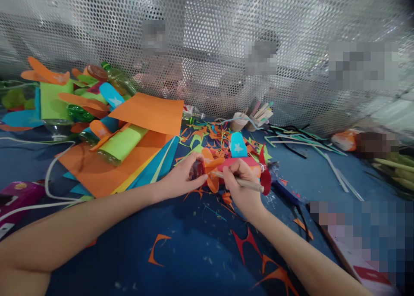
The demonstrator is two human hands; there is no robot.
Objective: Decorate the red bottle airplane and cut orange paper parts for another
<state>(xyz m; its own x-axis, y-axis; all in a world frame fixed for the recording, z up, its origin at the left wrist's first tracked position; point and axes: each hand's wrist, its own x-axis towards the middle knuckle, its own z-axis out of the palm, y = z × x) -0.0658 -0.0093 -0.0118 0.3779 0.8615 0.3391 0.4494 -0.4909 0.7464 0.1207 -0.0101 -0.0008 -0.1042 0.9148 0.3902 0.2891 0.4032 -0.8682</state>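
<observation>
My left hand (181, 175) is closed around the dark, clear end of a plastic bottle (198, 169). Orange paper blades (211, 160) spread like a propeller around that end. Red paper wraps the bottle's body, and a blue paper wing (238, 145) with a pale star rises behind it. Between the fingers of my right hand (242, 182) is a slim whitish pen (250, 185), its tip pointing left at the orange blades. Whether the tip touches them I cannot tell. Part of the bottle is hidden behind my right hand.
Coloured paper sheets (152, 113) and paper-wrapped bottles (124, 145) are piled at the left, near a purple tool (22, 197) by a white cord. Paper scraps (213, 132) and cups (239, 121) of sticks lie behind. A perforated metal screen (207, 42) stands at the back.
</observation>
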